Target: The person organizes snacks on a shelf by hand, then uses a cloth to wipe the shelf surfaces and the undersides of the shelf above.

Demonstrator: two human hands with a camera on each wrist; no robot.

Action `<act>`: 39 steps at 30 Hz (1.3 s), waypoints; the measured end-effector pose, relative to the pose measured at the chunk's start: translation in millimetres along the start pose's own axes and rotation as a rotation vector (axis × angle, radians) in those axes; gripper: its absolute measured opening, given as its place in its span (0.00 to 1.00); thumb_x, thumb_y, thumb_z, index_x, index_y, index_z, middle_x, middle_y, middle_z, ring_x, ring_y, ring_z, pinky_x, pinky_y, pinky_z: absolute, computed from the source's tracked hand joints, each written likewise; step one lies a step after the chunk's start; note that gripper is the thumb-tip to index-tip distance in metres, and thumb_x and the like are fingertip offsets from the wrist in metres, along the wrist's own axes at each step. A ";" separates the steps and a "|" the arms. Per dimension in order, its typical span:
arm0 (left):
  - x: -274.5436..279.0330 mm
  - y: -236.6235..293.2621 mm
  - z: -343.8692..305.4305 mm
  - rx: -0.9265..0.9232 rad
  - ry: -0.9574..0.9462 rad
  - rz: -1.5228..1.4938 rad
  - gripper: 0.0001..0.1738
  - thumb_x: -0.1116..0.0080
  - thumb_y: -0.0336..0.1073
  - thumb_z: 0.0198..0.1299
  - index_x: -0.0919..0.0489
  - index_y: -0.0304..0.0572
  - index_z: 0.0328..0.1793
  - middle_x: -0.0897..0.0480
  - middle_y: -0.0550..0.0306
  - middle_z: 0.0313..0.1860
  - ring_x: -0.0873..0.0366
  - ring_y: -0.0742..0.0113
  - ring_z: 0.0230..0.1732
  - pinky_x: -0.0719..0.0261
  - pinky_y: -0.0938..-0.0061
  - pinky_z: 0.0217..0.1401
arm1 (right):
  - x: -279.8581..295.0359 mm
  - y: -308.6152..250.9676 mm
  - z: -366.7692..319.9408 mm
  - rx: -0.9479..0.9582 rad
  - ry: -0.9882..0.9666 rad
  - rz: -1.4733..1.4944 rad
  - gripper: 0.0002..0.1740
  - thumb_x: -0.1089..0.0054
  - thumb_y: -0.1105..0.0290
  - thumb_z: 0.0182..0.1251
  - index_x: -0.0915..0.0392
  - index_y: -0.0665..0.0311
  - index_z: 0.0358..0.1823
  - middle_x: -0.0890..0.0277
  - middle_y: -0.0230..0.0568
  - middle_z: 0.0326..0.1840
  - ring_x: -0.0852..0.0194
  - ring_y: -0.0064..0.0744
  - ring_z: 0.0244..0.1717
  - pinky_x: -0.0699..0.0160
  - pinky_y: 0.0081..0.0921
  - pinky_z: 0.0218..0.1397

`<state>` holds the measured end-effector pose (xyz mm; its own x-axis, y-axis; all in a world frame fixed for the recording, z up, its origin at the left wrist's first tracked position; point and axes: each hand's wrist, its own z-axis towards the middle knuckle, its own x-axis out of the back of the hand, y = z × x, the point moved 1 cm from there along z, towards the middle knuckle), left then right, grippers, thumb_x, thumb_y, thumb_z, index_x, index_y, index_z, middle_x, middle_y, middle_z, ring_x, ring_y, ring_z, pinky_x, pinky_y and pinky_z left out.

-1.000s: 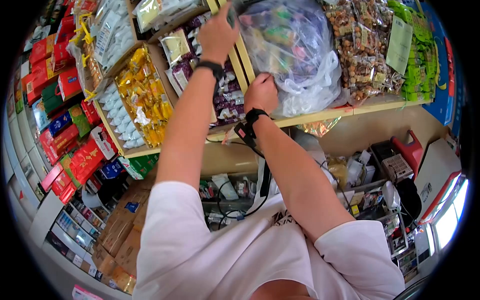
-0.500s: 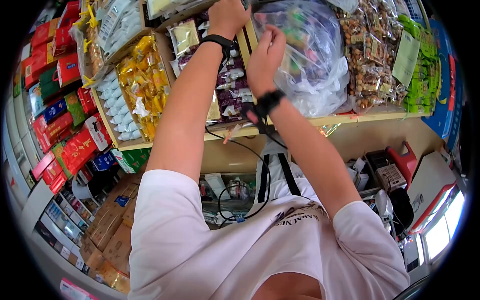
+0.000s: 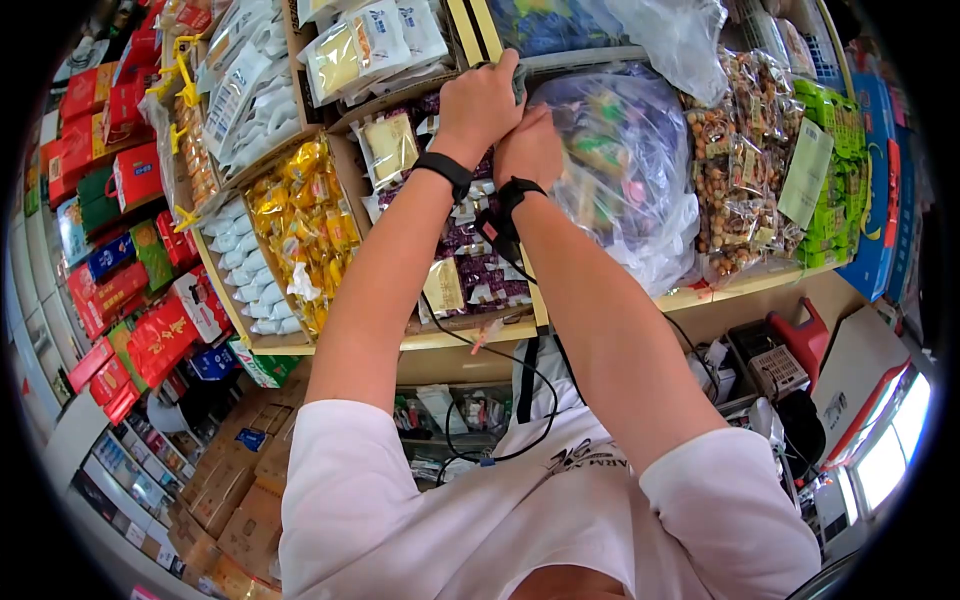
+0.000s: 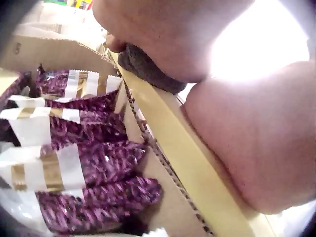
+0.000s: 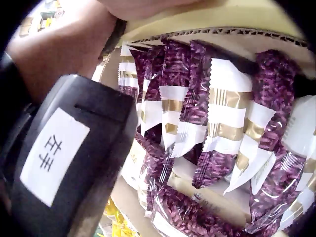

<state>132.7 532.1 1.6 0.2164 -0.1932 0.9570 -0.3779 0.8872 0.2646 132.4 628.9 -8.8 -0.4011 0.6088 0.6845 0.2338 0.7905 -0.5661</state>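
Observation:
A dark grey cloth (image 4: 148, 71) is in my left hand (image 3: 478, 112), its edge showing under the curled fingers against a pale yellow divider strip (image 4: 173, 133). My right hand (image 3: 530, 152) is right beside it, low over the same strip, with its fingers bent; its fingertips are hidden, and I cannot tell whether it grips anything. Below both hands stands a cardboard box of purple packets (image 5: 222, 123) with white and gold bands. To the right of the hands lies a clear plastic bag (image 3: 625, 160) with colourful contents.
Yellow packets (image 3: 305, 220) and pale packets (image 3: 245, 265) fill compartments at the left. Bags of brown nuts (image 3: 735, 170) and green packets (image 3: 830, 190) lie at the right. A black cable (image 3: 550, 400) hangs before the shelf. Red boxes (image 3: 160, 325) stand far left.
The right hand has lifted off the plastic bag's side and come up next to the left hand. In view, the left hand and the shelf now appear lower.

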 end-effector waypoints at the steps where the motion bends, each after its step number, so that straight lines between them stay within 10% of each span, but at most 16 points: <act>1: -1.1 -4.4 3.1 -0.024 0.018 0.018 0.23 0.36 0.51 0.64 0.24 0.46 0.57 0.13 0.43 0.28 0.13 0.41 0.31 0.16 0.51 0.32 | -3.8 0.8 0.1 -0.031 0.003 -0.018 0.31 0.72 0.51 0.87 0.19 0.65 0.52 0.15 0.56 0.55 0.16 0.63 0.52 0.20 0.56 0.53; 39: 6.7 -46.9 118.0 0.202 0.018 0.021 0.33 0.41 0.46 0.65 0.27 0.37 0.73 0.12 0.32 0.45 0.14 0.34 0.49 0.16 0.46 0.55 | -5.7 -0.9 -1.5 -0.116 0.083 -0.071 0.27 0.68 0.50 0.86 0.19 0.59 0.50 0.13 0.49 0.50 0.13 0.59 0.45 0.17 0.53 0.48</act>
<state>45.6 439.7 9.6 0.2220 -0.1663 0.9608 -0.5548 0.7888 0.2647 135.7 624.8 -11.5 -0.3471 0.5504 0.7593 0.3102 0.8314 -0.4610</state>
